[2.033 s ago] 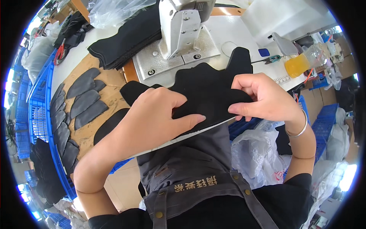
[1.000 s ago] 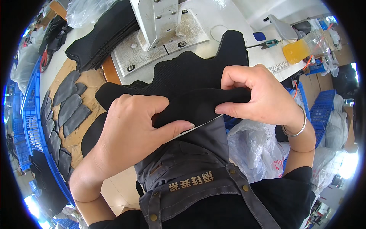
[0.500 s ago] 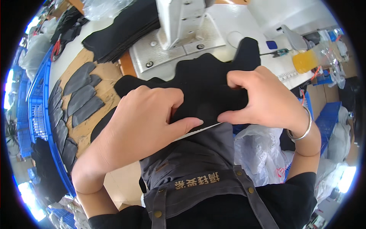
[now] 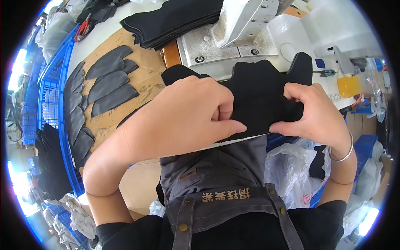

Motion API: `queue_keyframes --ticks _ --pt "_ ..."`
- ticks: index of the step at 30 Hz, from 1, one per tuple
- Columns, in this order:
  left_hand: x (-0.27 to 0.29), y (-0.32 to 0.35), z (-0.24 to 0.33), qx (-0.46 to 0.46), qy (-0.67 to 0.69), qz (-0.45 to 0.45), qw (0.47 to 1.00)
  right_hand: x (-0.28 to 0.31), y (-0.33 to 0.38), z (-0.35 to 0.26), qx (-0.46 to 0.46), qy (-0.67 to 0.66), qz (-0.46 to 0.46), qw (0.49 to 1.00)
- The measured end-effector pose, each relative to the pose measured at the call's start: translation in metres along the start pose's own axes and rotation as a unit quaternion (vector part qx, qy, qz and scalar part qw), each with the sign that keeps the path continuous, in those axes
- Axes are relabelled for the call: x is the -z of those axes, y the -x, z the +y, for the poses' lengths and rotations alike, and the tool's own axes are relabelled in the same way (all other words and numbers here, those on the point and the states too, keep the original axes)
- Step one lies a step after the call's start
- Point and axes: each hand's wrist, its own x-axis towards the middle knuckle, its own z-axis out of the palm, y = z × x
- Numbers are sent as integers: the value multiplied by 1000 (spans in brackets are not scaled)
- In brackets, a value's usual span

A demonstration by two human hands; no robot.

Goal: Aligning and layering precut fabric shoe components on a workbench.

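A black fabric piece with a wavy, lobed far edge [image 4: 262, 96] lies at the near table edge, below the white machine [image 4: 239, 25]. My left hand [image 4: 196, 110] is closed on its left part, fingers curled under and thumb along the near edge. That hand covers some of the cloth's left side. On the right part, my right hand [image 4: 318, 110] grips the same piece, its index finger bent on top and its thumb at the near edge. A short gap separates the two thumbs.
Black cut pieces [image 4: 175, 21] are stacked behind on the left. Dark grey curved pieces [image 4: 110, 85] lie on brown cardboard [image 4: 146, 68]. Red-handled scissors [image 4: 83, 27] rest by a blue crate [image 4: 52, 89]. At right stands a container of yellow liquid [image 4: 349, 86]; clear plastic bags [image 4: 287, 171] hang below.
The table and machine have shifted rightward in the picture. Both hands and the black fabric piece appear farther right too, with my grip much the same. The gap between my thumbs is slightly wider.
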Motion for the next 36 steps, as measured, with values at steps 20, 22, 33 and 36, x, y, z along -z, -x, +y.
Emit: queue_keyframes --ticks 20,22,33,36 --pt "-1 2 3 23 14 -16 1000 1 -1 -1 0 23 -7 1000" --pt "-4 4 0 -7 -19 18 1000 1 -1 -2 -5 15 -9 1000" --pt "-11 6 -7 -54 -98 73 991 4 -4 -8 7 11 7 1000" --pt "-11 7 -7 -71 -92 76 990 6 -4 -8 1 25 -6 1000"
